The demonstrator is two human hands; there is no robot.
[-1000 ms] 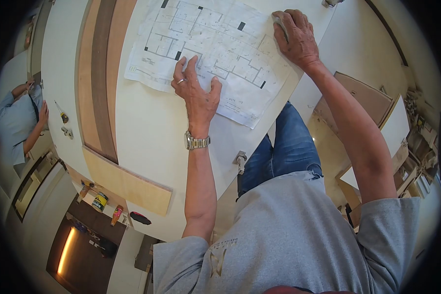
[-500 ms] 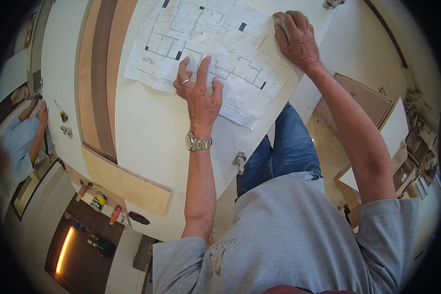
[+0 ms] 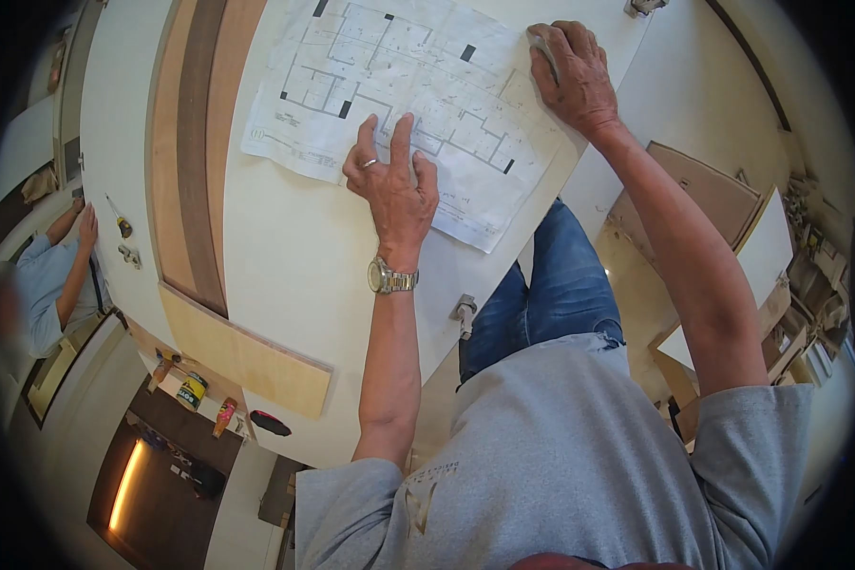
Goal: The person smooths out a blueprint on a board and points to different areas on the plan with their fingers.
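Observation:
A printed floor plan (image 3: 351, 66), creased and marked with black blocks, lies flat on a white panel (image 3: 285, 247). My left hand (image 3: 396, 185) rests at the plan's near edge with fingers spread, wearing a ring and a metal wristwatch (image 3: 390, 276). It holds nothing. At the plan's right side, my right hand (image 3: 578, 81) is curled around a small grey object (image 3: 544, 49), mostly hidden under the fingers; its kind cannot be made out. Metal hinges (image 3: 464, 313) are fixed along the panel's edge near my legs.
Wooden strips (image 3: 195, 152) and a pale board (image 3: 247, 351) lie left of the panel. A screwdriver (image 3: 121, 220) lies farther left, near another person (image 3: 57, 275). A yellow-and-black can (image 3: 191, 390) stands at lower left. Boards and scraps (image 3: 807, 294) are piled at right.
My left hand has slid slightly right and back toward me over the plan. My right hand stays in place. The other person at left has shifted a little.

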